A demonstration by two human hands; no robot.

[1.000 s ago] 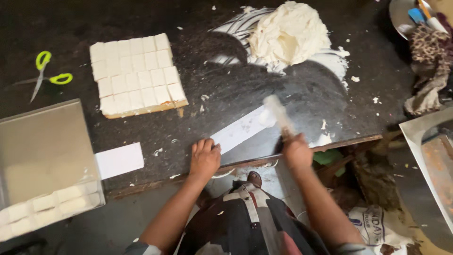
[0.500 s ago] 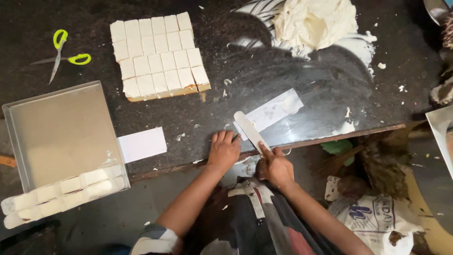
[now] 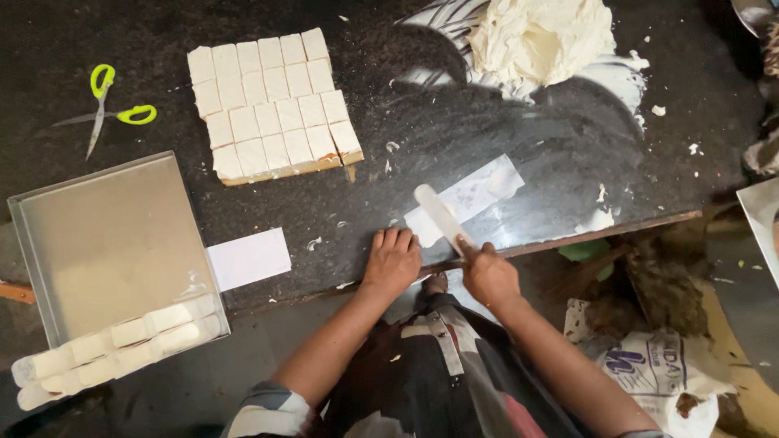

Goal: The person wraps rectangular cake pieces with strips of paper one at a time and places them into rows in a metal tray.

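Here we are standing at the edge of a dark stone counter (image 3: 243, 49), and the step in hand looks to us like scraping or smoothing with a blade, somewhere between cutting the block and wrapping the pieces. Our right hand (image 3: 488, 276) is closing fully around the handle of a long white-coated knife (image 3: 441, 217), fingers wrapped tight, the blade slanting up and to the left from the fist. Our left hand (image 3: 393, 261) is lying flat and spread on the counter just beside the blade's lower part, holding nothing; we cannot tell whether its fingertips are touching the blade.

The blade's tip is lying over the near corner of a white paper strip (image 3: 469, 197), which is resting on the counter just beyond both hands. A second white paper slip (image 3: 250, 258) is lying to the left, against a shallow metal tray (image 3: 105, 235) that is holding wrapped white pieces (image 3: 122, 349) along its near edge. Farther back, a cut slab of white squares (image 3: 272, 101) is sitting well apart from the hands, and a mound of white dough (image 3: 540, 36) is lying at the far right. Green-handled scissors (image 3: 109, 109) are lying at the far left.

Judging from this, the next move is calling for a steady blade angle and a flat left palm.
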